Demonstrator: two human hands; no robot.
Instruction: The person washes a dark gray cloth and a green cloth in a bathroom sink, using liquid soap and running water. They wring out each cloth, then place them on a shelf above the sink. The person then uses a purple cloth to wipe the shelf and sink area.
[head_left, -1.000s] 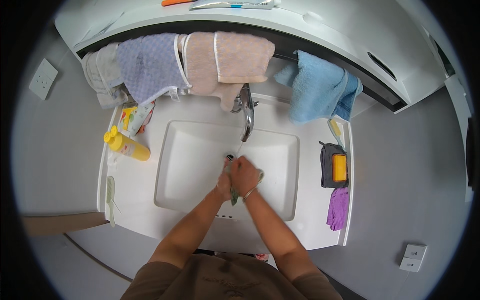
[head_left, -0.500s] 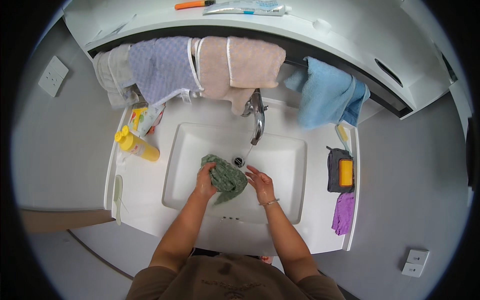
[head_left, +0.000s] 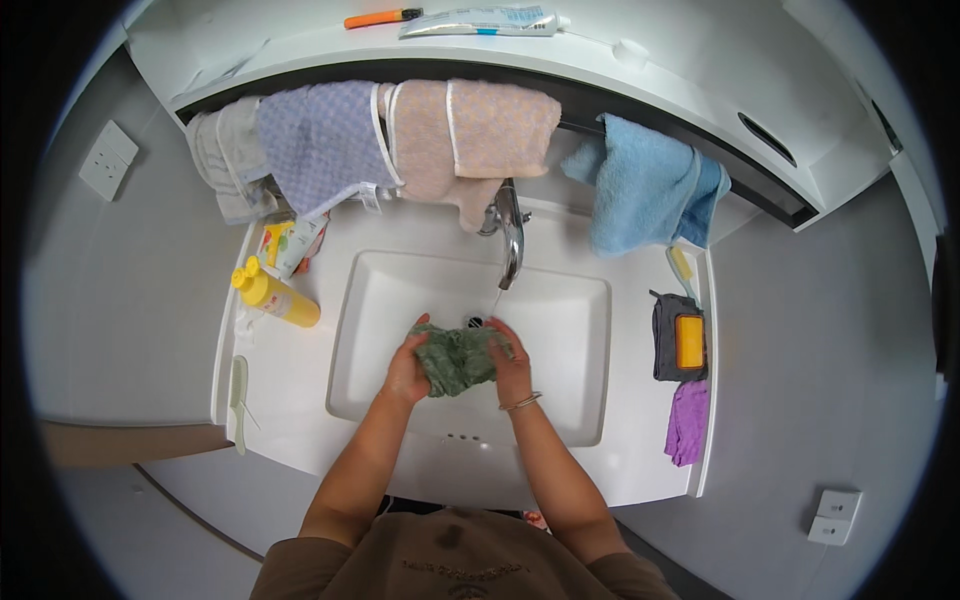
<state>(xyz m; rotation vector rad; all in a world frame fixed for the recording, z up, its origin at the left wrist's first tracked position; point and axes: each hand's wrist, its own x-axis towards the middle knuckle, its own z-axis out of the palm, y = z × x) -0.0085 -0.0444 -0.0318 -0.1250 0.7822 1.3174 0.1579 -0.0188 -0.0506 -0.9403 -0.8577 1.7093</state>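
A crumpled green cloth [head_left: 458,360] is stretched between my two hands over the white sink basin [head_left: 570,370]. Its left end is gripped by my left hand [head_left: 408,366]. My right hand [head_left: 511,362], with a bracelet at the wrist, closes round the right end. Behind the cloth, the chrome faucet [head_left: 512,245] lets a thin stream of water fall close to the drain [head_left: 475,322], which the cloth and fingers partly hide.
Yellow pump bottles [head_left: 275,295] and a pale green comb [head_left: 238,400] lie left of the basin. On the right are a yellow soap bar [head_left: 690,341] on a grey cloth, a brush [head_left: 682,268] and a purple cloth [head_left: 687,423]. Towels [head_left: 325,140] hang behind the faucet, below a shelf.
My right hand has moved left and taken hold of the cloth's right end. The cloth, which hung down from my left hand, is now spread between both hands.
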